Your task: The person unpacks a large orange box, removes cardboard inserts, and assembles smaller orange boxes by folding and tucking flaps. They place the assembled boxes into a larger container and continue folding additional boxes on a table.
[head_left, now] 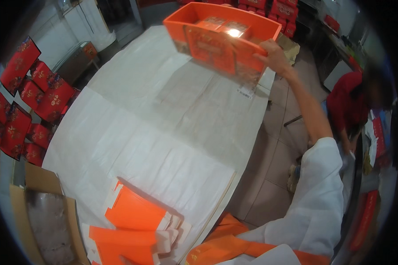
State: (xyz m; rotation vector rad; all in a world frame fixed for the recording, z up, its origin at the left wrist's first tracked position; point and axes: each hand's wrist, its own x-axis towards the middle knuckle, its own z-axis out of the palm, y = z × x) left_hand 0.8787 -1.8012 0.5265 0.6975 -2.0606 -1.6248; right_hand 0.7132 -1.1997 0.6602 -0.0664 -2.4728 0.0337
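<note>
My right hand (276, 57) reaches far forward and grips the right end of an open-topped orange gift box (210, 49), its fingers at the rim. Printed patterns cover the box's front, which is smeared by motion. Inside the box sit shiny, clear-topped packages (234, 30). The box is at the far end of the table covered in white sheeting (150, 119); a shadow falls on the sheet below it. My left hand cannot be made out. Near the front edge lie several flat orange cardboard pieces (137, 207) with white flaps, overlapping each other.
Red patterned gift boxes (53, 99) are stacked left of the table, with more (283, 11) at the far end. An open brown carton (68, 221) stands at the near left. Another person in a red top (347, 99) is at the right, beyond a strip of tiled floor (269, 163).
</note>
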